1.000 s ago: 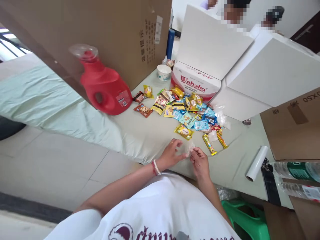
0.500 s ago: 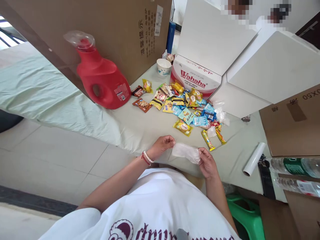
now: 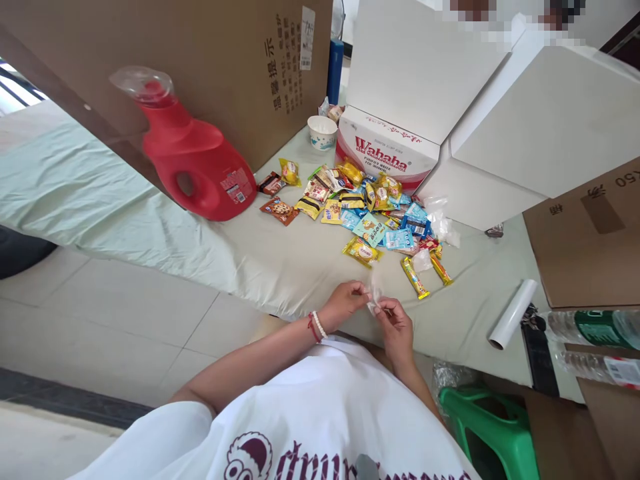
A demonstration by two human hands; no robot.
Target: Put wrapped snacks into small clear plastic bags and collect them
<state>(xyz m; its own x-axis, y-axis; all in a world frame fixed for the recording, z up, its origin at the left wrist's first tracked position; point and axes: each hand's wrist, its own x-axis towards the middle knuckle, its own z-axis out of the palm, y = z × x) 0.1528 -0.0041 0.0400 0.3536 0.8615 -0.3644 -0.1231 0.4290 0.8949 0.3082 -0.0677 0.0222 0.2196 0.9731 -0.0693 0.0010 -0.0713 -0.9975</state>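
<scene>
Between my two hands is a small translucent plastic bag (image 3: 375,293), bunched up in front of my body. My left hand (image 3: 346,300), with beaded bracelets on its wrist, is closed in a pinch on the bag's left side. From the right, my right hand (image 3: 396,327) pinches its lower right part between thumb and fingers. Just beyond the hands lies a yellow snack packet (image 3: 363,252), at the near edge of a pile of wrapped snacks (image 3: 370,228). Two slim yellow bars (image 3: 415,279) rest right of the hands with a crumpled clear bag (image 3: 422,260) between them.
A red detergent jug (image 3: 200,167) stands at the left against a tall cardboard box (image 3: 200,60). Behind the snacks are a Wahaha carton (image 3: 385,150) and a paper cup (image 3: 323,133). A white roll (image 3: 513,315) and plastic bottles (image 3: 600,328) lie at right; a green stool (image 3: 493,420) is below.
The bag was bunched, then stretched flat between my hands half a second ago. Now my hands have come together again and the bag is gathered between the fingertips.
</scene>
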